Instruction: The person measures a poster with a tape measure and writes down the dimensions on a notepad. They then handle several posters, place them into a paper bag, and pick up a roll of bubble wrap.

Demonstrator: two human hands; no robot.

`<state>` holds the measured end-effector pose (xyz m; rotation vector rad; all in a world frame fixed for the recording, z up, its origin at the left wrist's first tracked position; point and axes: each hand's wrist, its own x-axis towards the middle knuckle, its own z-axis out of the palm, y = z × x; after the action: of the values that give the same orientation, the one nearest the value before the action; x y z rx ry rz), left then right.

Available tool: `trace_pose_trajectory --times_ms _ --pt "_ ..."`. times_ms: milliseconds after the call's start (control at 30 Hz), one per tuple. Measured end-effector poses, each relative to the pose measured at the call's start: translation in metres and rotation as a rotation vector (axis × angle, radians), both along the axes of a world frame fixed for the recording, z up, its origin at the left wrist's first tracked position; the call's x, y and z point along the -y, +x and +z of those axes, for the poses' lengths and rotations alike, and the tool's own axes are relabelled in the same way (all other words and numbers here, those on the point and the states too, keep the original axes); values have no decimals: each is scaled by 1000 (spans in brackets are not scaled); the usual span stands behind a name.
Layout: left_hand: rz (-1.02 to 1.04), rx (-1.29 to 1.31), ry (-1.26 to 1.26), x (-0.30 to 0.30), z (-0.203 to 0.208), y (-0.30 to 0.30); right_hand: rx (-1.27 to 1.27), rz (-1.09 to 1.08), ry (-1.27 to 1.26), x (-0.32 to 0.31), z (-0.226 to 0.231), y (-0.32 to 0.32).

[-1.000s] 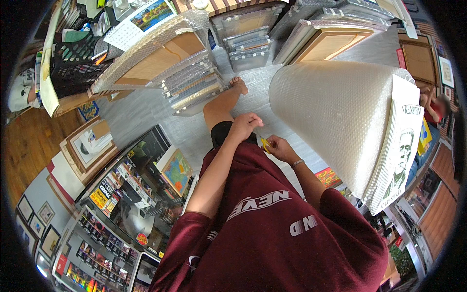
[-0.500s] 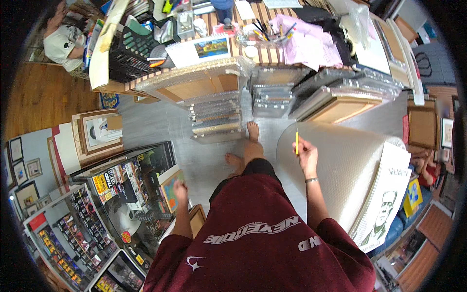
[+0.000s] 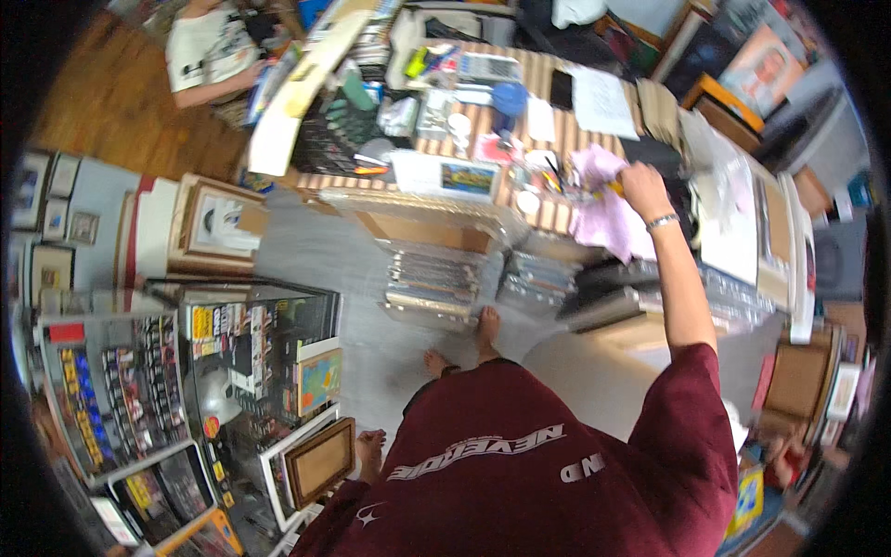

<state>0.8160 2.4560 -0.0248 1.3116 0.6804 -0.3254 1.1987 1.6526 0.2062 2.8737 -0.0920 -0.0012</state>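
Note:
Over the cluttered table, my right hand (image 3: 642,188) is stretched forward, closed on a slim yellow craft knife (image 3: 614,187). Its blade end blurs into the clutter. Beneath and beside that hand lies a crumpled pink cloth or paper (image 3: 601,209), next to a group of pens (image 3: 555,172). My left hand (image 3: 369,452) hangs low by my side, fingers loosely bent and apart, with nothing seen in it. It is nearest to a brown wooden frame (image 3: 320,461) leaning against a white-edged one.
Bubble-wrapped frames (image 3: 432,278) stand under the table edge. A large bubble-wrap roll (image 3: 585,371) lies right of my legs. A glass display case (image 3: 269,362) is at the left. Another person (image 3: 213,56) sits at the far left.
My right hand, with the yellow craft knife, has gone from above the bubble-wrap roll forward to the table. My left hand has dropped closer to my body. The view has shifted toward the table.

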Motion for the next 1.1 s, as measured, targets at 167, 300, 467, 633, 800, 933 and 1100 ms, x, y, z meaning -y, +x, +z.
trace_pose_trajectory --times_ms 167,300,467,633,800,933,1100 --pt "4 -146 453 89 25 7 -369 21 1 -5 -2 48" --pt "44 -27 421 110 21 29 -751 -61 110 4 -17 81" --pt "82 91 376 145 44 85 -840 -59 161 15 -47 96" --pt "69 211 292 186 101 154 -639 -166 155 8 -53 85" --pt "-166 211 243 206 139 206 -294 -220 182 8 -44 66" --pt "-357 335 229 223 177 236 227 25 578 -62 18 31" --pt "-574 391 53 249 225 256 -170 270 1352 -255 90 -57"
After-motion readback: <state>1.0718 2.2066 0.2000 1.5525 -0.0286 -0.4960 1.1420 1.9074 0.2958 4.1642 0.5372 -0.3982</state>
